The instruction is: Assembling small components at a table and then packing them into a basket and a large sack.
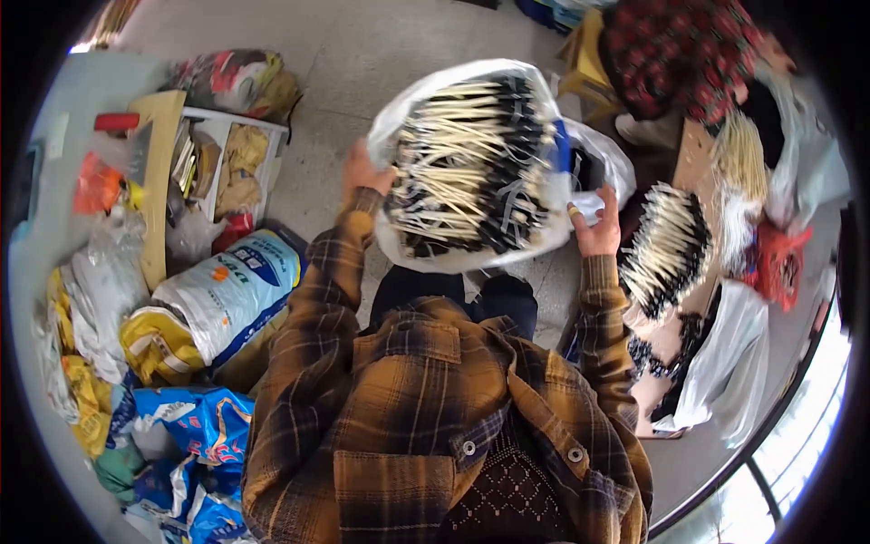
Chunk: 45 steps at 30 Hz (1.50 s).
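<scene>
Holds up a white sack (458,263) in front of the body, just ahead of the knees and between both hands, mouth open upward, packed with pale sticks (453,163). Lies with the sticks' long axis roughly left to right, a little aslant, pale lengths toward the left hand and black parts toward the right. Grips the sack's left rim with the left hand (368,172), fingers bent around the edge, load directly to the right. Pinches white plastic (618,168) with the right hand (596,225), narrow, load to the left and slightly forward. Sits closer to the left hand than to the right. Cannot tell whether the plastic belongs to the sack or to another bag beside it.

Past the right hand, on a brown tabletop (692,168), a similar pale-and-black bundle (669,243); farther along, upright-looking pale sticks (739,156) and a red bag (781,263). Ahead on the right, a co-worker in red-and-black patterned clothing (680,54) near a yellow stool (583,68). Left of the left forearm, a white-and-blue sack (236,295) lying on its side, with blue packaging (213,422) nearer the body.
</scene>
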Available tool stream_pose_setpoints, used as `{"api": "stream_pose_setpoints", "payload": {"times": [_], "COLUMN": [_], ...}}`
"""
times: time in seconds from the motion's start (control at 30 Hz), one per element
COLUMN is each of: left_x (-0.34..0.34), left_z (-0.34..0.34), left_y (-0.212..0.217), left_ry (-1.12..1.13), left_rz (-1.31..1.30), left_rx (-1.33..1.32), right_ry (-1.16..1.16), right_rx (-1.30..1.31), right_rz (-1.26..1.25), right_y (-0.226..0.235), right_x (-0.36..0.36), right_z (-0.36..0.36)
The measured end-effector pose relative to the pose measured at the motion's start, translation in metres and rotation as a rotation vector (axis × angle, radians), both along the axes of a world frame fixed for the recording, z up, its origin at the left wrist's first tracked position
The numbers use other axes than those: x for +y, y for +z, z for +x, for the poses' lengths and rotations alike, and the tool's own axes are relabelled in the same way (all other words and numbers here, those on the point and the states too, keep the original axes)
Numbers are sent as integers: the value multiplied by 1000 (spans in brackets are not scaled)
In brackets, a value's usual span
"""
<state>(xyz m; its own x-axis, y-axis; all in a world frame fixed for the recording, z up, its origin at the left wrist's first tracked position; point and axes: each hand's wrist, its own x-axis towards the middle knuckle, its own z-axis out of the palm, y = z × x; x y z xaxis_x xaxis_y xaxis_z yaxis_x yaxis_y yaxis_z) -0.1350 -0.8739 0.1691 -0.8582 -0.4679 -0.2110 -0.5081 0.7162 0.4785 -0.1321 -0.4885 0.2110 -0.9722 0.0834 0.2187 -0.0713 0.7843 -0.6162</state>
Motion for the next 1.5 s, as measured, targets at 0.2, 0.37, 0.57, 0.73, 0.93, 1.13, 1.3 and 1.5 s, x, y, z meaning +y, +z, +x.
{"api": "stream_pose_setpoints", "payload": {"times": [0.2, 0.37, 0.57, 0.73, 0.93, 1.13, 1.3, 1.5], "left_x": [-25, -44, -41, -52, -25, -38, -35, -15], "left_z": [-21, -8, -16, -32, 3, 8, 22, 45], "left_y": [-32, -16, -18, 12, 16, -5, 25, 33], "left_ry": [215, 243, 164, 105, 261, 120, 171, 131], "left_rz": [364, 433, 48, 219, 396, 258, 451, 478], "left_rx": [-109, 42, 278, 281, -70, 117, -34, -82], "right_ry": [-156, -184, -55, -63, -67, -58, 453, 416], "right_rx": [-722, -624, -337, -464, -287, -292, -393, -517], "right_rz": [487, 473, 495, 456, 777, 799, 471, 596], "right_y": [-27, -38, -50, -40, 32, -2, 32, 129], "right_x": [-44, -6, -4, 30, -59, -59, -101, -76], "right_z": [-62, -77, -85, -111, -79, -73, -38, -29]}}
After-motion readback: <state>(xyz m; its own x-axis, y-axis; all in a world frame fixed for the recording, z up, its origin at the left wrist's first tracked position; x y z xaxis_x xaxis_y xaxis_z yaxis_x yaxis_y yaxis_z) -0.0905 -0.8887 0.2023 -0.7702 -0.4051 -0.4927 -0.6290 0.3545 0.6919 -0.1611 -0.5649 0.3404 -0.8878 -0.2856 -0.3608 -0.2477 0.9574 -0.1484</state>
